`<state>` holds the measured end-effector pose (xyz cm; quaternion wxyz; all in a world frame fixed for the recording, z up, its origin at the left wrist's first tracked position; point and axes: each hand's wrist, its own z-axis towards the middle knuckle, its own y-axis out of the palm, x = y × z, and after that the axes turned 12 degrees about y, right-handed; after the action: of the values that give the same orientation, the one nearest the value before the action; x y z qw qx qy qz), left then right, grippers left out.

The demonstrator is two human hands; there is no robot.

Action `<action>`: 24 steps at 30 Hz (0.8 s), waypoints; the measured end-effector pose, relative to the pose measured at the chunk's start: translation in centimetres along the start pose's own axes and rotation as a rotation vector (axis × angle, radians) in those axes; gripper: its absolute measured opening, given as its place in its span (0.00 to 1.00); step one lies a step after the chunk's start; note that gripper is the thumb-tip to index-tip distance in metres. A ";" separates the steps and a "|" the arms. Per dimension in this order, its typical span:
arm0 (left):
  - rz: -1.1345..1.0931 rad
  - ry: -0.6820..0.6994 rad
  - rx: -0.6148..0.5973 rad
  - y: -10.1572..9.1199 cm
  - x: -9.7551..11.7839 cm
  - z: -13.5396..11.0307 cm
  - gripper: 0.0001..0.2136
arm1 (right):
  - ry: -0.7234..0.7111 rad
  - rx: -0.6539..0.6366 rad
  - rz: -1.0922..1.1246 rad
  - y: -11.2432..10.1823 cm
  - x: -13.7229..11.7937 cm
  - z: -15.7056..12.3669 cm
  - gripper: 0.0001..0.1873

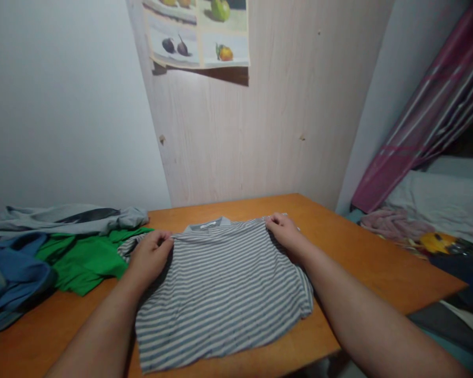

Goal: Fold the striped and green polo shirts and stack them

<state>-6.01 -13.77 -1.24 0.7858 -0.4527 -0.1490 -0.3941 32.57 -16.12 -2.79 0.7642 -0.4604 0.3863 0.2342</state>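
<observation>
The shoulders of a blue-grey and white striped fabric shirt [224,289] are partly covered by the left hand [152,254] and the right hand [286,231]. The left sleeve is mostly hidden behind the left hand, and the label in the collar is too blurred to be read. The shirt is spread on the orange-brown, smooth worktop [378,268], its collar turned towards the pale wood-grain panel [236,142]. At each shoulder, fabric is pinched between closed fingers; the fingertips' exact contact cannot be told.

On the left, room is taken up by a crumpled bright green cloth garment [86,262], a bunched blue fabric garment [27,268] and a long grey cloth garment [82,218], the blue one cut off by the picture's edge. A fruit-picture paper poster [220,42] is cut off at the top.

Bare worktop is left to the right of the shirt, up to the corner. The shirt's lower hem is laid near the front edge; beyond the right edge, a magenta striped curtain [410,126] is hung.
</observation>
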 end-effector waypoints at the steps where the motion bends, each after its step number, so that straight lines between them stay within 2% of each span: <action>1: -0.106 -0.016 0.031 -0.1 0.1 0.1 0.11 | 0.021 -0.002 0.119 -0.1 -0.3 -0.2 0.09; 3: -0.259 -0.049 0.061 -0.4 0.4 0.1 0.10 | 0.063 -0.023 0.305 -0.6 -1.0 -0.5 0.07; 5: -0.301 -0.060 0.074 -0.9 0.8 0.0 0.09 | 0.086 -0.083 0.392 -1.4 -1.9 -1.0 0.07; 7: -0.252 -0.026 0.032 -1.3 1.3 -0.1 0.10 | 0.075 -0.230 0.373 -2.2 -2.6 -1.3 0.08; 10: -0.111 -0.027 -0.120 -1.7 1.6 -0.2 0.15 | 0.049 -0.521 0.248 -2.8 -2.6 -1.7 0.14; 12: 0.013 -0.034 -0.177 -1.5 1.3 -0.3 0.17 | 0.080 -0.593 0.194 -2.3 -1.9 -1.7 0.18; 14: 0.165 0.007 -0.203 -1.1 0.6 -0.4 0.15 | 0.100 -0.529 0.135 -1.3 -0.9 -1.3 0.18; 17: 0.383 0.086 -0.221 -0.4 -0.6 -0.5 0.14 | 0.049 -0.344 -0.077 0.4 0.6 -0.4 0.14; 21: 0.540 0.080 -0.155 0.4 -1.7 -0.6 0.24 | -0.006 -0.173 -0.392 1.7 1.5 0.6 0.27; 24: 0.551 0.021 -0.222 0.7 -1.8 -0.7 0.26 | -0.021 -0.123 -0.456 2.0 1.6 0.7 0.34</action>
<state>-6.66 -13.25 -3.08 0.8104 -0.5552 0.0314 -0.1846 32.37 -14.57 -4.89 0.7718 -0.5789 0.2496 0.0832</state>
